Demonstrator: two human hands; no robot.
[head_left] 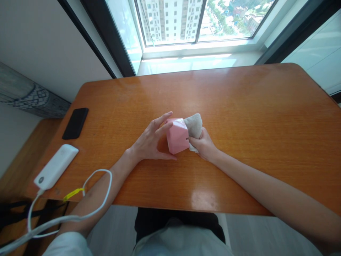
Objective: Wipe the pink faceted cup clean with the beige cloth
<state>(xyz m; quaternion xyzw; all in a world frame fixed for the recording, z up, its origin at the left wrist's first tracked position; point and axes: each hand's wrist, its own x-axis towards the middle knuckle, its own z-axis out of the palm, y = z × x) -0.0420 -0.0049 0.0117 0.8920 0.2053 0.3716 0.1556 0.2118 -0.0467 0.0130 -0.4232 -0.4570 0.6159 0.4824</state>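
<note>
Table [253, 106] under box [177, 138]. Right of box: cloth [194, 125] against it, right hand [204, 145]. Left of box: left hand [150, 140]; well farther left, phone [75, 123], power bank [56, 167]. Behind box, past table: window [173, 21].

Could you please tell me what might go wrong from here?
The pink box might slip or turn, as the left hand is spread open around it while the right hand holds the gray cloth at its side. The white cable loops across the left forearm in this view, so an arm movement could snag it and tug the white power bank.
</note>
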